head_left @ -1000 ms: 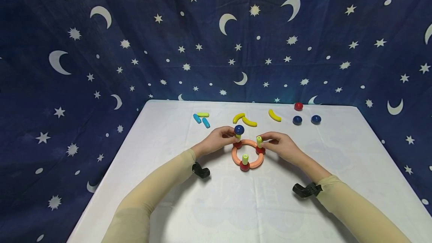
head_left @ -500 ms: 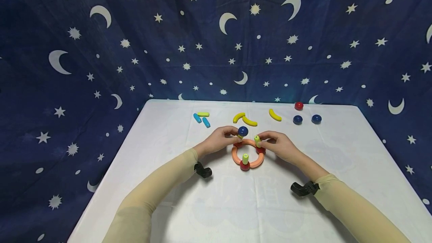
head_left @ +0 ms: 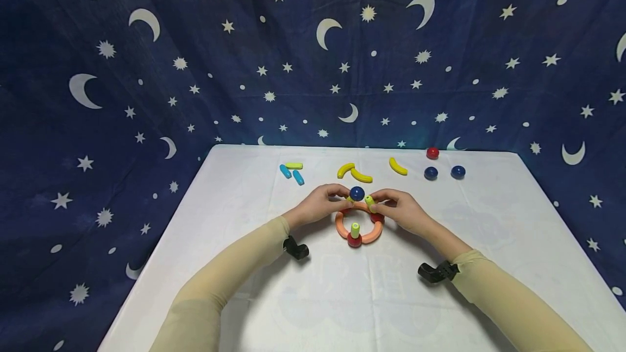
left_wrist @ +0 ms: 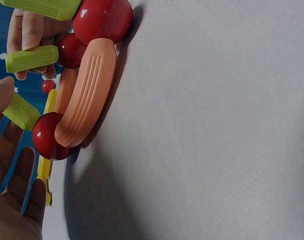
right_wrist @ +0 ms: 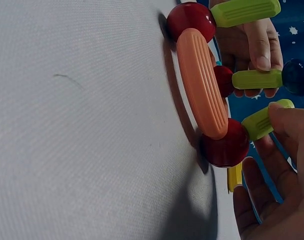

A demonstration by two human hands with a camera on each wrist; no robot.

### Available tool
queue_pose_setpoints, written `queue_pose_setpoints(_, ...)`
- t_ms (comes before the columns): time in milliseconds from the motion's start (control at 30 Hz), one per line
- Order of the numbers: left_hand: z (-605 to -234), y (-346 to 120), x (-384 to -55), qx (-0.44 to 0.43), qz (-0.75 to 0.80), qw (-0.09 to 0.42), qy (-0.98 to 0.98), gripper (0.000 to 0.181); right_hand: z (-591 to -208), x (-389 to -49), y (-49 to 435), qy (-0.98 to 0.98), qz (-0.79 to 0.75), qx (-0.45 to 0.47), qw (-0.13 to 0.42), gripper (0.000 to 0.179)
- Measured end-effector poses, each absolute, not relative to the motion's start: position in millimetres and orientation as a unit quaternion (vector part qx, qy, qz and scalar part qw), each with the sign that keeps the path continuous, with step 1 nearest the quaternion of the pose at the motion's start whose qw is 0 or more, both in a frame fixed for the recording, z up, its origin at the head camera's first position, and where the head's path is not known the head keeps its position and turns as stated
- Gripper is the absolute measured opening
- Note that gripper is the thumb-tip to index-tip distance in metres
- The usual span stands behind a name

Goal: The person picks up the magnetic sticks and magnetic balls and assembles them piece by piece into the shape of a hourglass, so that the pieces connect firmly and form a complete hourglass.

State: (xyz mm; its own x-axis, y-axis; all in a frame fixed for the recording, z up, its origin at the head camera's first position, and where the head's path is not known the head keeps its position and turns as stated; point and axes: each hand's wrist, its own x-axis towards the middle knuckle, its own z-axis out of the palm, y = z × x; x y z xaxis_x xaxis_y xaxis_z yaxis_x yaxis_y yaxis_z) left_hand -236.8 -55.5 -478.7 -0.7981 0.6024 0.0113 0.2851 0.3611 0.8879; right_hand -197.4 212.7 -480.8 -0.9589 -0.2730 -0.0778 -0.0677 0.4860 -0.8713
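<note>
A ring of orange curved rods (head_left: 339,227) joined by red balls (head_left: 354,240) lies on the table, with green sticks standing up from the balls. My left hand (head_left: 320,204) pinches the far-left green stick (right_wrist: 257,79), which bears a blue ball (head_left: 357,194) on its top end. Between thumb and fingers my right hand (head_left: 403,212) pinches the right green stick (head_left: 370,203), set in a red ball (right_wrist: 225,143) and leaning left. The two held sticks lean toward each other, their tops close. Nearest the person, a third green stick (head_left: 355,230) stands untouched.
Behind the ring lie several yellow curved rods (head_left: 361,176). Two blue rods (head_left: 286,171) and a green stick (head_left: 294,165) are at the back left. Blue balls (head_left: 458,172) and a red ball (head_left: 432,153) rest at the back right of the white table (head_left: 313,308).
The left stick with its blue ball has tilted to the right. The right stick has tilted left, so their tops have come closer. Both hands have shifted slightly inward.
</note>
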Motion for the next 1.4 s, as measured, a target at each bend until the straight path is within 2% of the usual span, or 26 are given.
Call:
queue_pose_setpoints(533, -478.7, -52.5, -236.4, 0.281, 0.481, 0.156, 0.816, 0.027, -475.8, -196.1, 207.1, 0.859, -0.490, -0.089, 0.118, 0.036)
queue_pose_setpoints(1133, -479.4, -50.5, -237.8, 0.274, 0.463, 0.162, 0.827, 0.028, -478.5, -196.8, 207.8, 0.858, -0.492, -0.096, 0.113, 0.037)
queue_pose_setpoints(1400, -485.7, -63.0, -241.2, 0.283, 0.409, 0.162, 0.852, 0.028, -483.8, -196.5, 212.1, 0.880, -0.453, -0.104, 0.102, 0.032)
